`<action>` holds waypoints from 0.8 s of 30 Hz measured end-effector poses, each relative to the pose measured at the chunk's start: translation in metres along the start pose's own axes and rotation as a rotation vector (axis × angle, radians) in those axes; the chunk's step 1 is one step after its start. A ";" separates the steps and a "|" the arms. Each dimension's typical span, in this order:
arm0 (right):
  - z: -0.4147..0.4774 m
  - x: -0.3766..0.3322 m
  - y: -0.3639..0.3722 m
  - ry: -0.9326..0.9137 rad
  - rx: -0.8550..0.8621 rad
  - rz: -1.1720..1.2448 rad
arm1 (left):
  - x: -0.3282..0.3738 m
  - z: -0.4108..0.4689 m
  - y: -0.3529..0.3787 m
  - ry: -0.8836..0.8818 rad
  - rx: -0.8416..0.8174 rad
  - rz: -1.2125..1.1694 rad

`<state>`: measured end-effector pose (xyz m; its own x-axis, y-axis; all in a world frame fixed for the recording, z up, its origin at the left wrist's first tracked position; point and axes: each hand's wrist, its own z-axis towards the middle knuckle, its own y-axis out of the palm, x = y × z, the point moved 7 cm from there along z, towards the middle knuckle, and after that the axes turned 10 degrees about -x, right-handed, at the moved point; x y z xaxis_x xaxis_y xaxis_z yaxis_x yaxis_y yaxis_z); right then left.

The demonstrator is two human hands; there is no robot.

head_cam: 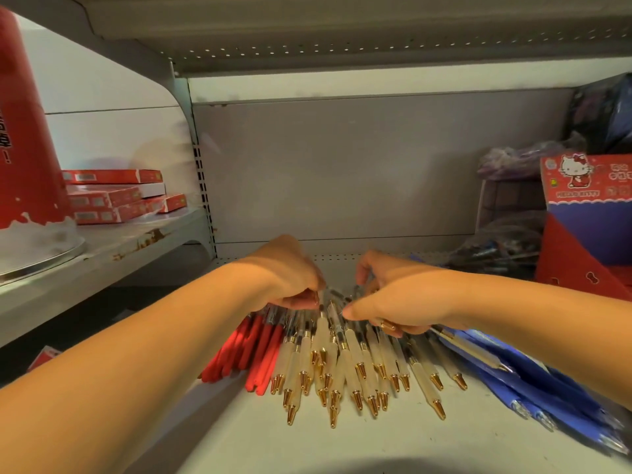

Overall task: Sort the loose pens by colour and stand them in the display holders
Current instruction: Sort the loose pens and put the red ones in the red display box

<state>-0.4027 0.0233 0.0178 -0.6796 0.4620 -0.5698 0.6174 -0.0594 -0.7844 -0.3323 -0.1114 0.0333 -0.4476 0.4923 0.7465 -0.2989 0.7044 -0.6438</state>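
Loose pens lie fanned out on the grey shelf (239, 436): several red pens (254, 350) at the left, several white pens with gold tips (352, 364) in the middle, several blue pens (533, 378) at the right. My left hand (290, 275) rests on the far ends of the red and white pens, fingers curled down onto them. My right hand (400, 295) grips the far ends of the white pens, with one pen (468, 348) sticking out under its palm toward the right. A red and blue cartoon-cat display holder (588, 217) stands at the right.
Flat red boxes (116, 196) are stacked on the neighbouring shelf at the left, beside a tall red cone-shaped object (24, 131). Plastic bags of pens (506, 248) lie at the back right. The shelf above (342, 39) hangs low overhead.
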 end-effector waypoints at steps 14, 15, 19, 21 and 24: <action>0.013 -0.010 -0.028 -0.049 0.022 0.734 | 0.011 0.001 0.016 0.123 0.121 0.257; 0.017 -0.011 -0.034 -0.072 0.064 0.849 | 0.014 0.001 0.019 0.131 0.074 0.145; 0.032 -0.012 -0.046 -0.164 0.239 1.153 | 0.021 -0.007 0.033 0.228 -0.160 -0.206; 0.037 -0.014 -0.046 -0.171 0.255 1.171 | 0.022 -0.014 0.029 0.289 -0.140 -0.188; 0.049 -0.009 -0.048 -0.146 0.260 1.119 | 0.017 -0.017 0.019 0.229 -0.089 -0.112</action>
<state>-0.4457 -0.0217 0.0490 0.1455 -0.0696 -0.9869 0.8139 -0.5587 0.1595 -0.3311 -0.0807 0.0368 -0.2108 0.5039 0.8376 -0.2557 0.7986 -0.5448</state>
